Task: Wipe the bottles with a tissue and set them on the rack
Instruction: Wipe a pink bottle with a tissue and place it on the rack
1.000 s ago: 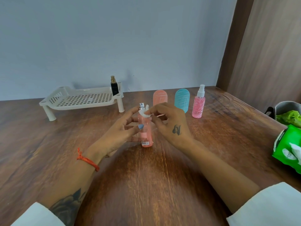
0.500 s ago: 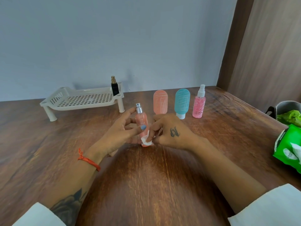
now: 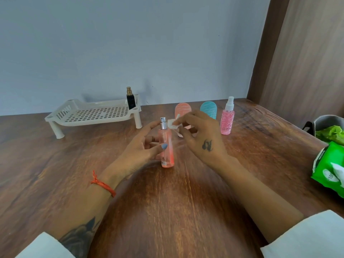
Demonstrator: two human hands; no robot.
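Observation:
A slim pink spray bottle with a silver nozzle stands upright on the wooden table, held around its middle by my left hand. My right hand pinches a small white tissue against the bottle's neck. Behind the hands stand a coral tube, a teal tube and a pink spray bottle with a white cap. The white slotted rack sits at the back left, with a black bottle upright on its right end.
A green pack of wipes lies at the table's right edge. Behind it a grey bin holds green waste. A wall runs along the table's back, and a wooden panel stands at the right.
My right hand has carried the tissue from the bottle's base up to its neck. My left hand keeps hold of the bottle in the same place.

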